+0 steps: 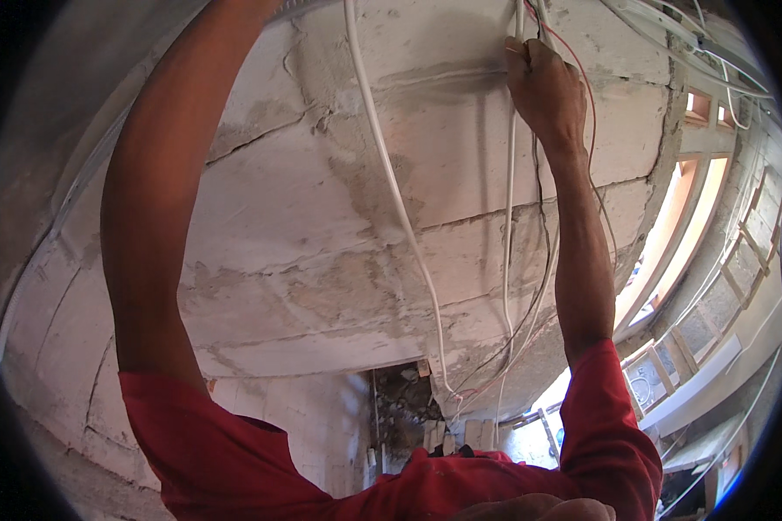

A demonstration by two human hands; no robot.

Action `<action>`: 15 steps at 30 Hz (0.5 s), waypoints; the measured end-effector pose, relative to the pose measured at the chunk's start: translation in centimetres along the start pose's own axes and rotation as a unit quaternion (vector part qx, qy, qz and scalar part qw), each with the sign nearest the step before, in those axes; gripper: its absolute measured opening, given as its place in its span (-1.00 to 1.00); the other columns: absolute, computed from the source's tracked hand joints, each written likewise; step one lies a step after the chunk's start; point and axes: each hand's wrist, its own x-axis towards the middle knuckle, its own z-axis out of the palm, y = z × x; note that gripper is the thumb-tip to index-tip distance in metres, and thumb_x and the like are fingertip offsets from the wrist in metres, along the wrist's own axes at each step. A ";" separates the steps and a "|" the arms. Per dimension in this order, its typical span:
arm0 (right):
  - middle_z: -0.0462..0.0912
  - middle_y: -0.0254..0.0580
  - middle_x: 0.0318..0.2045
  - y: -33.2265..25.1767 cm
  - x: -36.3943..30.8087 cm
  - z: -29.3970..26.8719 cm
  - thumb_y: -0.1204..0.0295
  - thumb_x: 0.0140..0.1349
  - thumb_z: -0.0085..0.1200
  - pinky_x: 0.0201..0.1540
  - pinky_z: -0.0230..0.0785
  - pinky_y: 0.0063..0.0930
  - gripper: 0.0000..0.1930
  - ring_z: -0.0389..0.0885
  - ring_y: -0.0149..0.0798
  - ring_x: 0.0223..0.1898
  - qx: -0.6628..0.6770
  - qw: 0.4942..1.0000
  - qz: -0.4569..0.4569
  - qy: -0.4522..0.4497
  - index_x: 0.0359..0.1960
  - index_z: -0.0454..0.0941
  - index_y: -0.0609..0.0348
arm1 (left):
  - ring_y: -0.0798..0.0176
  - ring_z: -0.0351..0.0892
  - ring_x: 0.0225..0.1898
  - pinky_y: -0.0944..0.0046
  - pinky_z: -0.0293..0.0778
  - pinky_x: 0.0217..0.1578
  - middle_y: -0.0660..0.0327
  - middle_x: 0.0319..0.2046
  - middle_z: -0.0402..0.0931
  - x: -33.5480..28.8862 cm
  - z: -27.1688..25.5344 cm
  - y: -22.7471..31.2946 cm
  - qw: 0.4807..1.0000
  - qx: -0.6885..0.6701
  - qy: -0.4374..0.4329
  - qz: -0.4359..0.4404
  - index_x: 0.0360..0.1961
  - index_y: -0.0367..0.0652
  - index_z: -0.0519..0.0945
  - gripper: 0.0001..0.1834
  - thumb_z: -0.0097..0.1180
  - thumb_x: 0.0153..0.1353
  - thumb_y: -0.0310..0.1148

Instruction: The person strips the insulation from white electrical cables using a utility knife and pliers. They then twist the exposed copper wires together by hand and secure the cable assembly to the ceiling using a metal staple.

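My right hand [546,91] is raised against the block wall, closed in a pinch on a thin wire; its fingers hide most of the grip. A white conduit [511,187] runs down just behind the fingertips. Beside it, a black wire [540,187] passes at the hand and hangs below it. A red wire [586,82] loops down to the right of the hand. My left forearm [161,156] reaches up past the top edge, so the left hand is out of sight. Close to that wrist, a bit of grey ribbed tube [300,7] shows.
Another white conduit [381,143] curves down the pale block wall [269,208]. To the right are window frames [678,226] and a wooden ladder-like frame [730,278]. A ribbed tube [35,260] follows the left side. Several cables [712,56] cross the upper right corner.
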 end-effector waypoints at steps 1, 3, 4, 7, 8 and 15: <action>0.73 0.19 -0.29 0.2 0.1 -0.1 0.14 0.34 0.04 -0.10 0.54 0.15 -0.67 0.71 0.28 -0.20 0.003 1.000 0.002 0.000 -0.18 0.69 0.13 | 0.05 0.70 -0.09 0.15 0.52 0.00 -0.03 -0.16 0.73 0.0 -0.2 0.6 0.999 -0.036 -0.024 -0.018 -0.20 -0.13 0.81 -0.70 0.35 0.15 -0.16; 0.73 0.21 -0.29 0.2 0.3 -0.7 0.10 0.34 0.03 -0.09 0.53 0.16 -0.64 0.70 0.29 -0.20 0.013 1.000 0.004 -0.003 -0.19 0.69 0.14 | -0.01 0.71 -0.11 0.11 0.55 -0.04 -0.06 -0.21 0.73 -0.2 -1.1 1.8 0.990 -0.104 -0.072 -0.057 -0.24 -0.09 0.82 -0.72 0.37 0.12 -0.16; 0.72 0.22 -0.29 -0.3 0.2 -1.0 0.08 0.33 0.02 -0.08 0.53 0.17 -0.61 0.69 0.31 -0.18 0.008 1.000 0.016 -0.025 -0.20 0.69 0.15 | -0.03 0.71 -0.11 0.09 0.56 -0.05 -0.07 -0.23 0.73 0.0 -0.5 1.4 0.993 -0.074 -0.050 -0.072 -0.25 -0.09 0.82 -0.73 0.37 0.11 -0.16; 0.72 0.22 -0.28 -0.4 -0.2 -1.4 0.09 0.32 0.03 -0.07 0.53 0.15 -0.62 0.69 0.31 -0.16 0.025 0.999 0.026 -0.037 -0.19 0.70 0.14 | -0.08 0.72 -0.11 0.03 0.58 -0.07 -0.10 -0.23 0.73 1.0 0.8 1.4 0.993 -0.015 -0.009 -0.115 -0.25 -0.11 0.80 -0.72 0.36 0.11 -0.17; 0.73 0.21 -0.28 -0.5 -0.3 -1.2 0.07 0.33 0.03 -0.07 0.53 0.15 -0.62 0.69 0.30 -0.16 0.021 0.999 0.028 -0.031 -0.19 0.69 0.14 | -0.10 0.71 -0.09 0.01 0.59 -0.06 -0.11 -0.21 0.72 1.0 0.7 1.5 0.991 -0.015 -0.012 -0.133 -0.23 -0.14 0.79 -0.70 0.35 0.11 -0.16; 0.74 0.13 -0.25 0.1 -2.4 -1.2 0.02 0.39 0.00 -0.07 0.53 0.15 -0.59 0.69 0.27 -0.14 -0.029 0.998 -0.035 -0.034 -0.17 0.68 0.10 | -0.19 0.68 -0.02 -0.08 0.58 -0.01 -0.17 -0.08 0.66 0.9 3.7 1.1 0.979 0.143 0.123 -0.080 -0.09 -0.26 0.68 -0.57 0.30 0.16 -0.13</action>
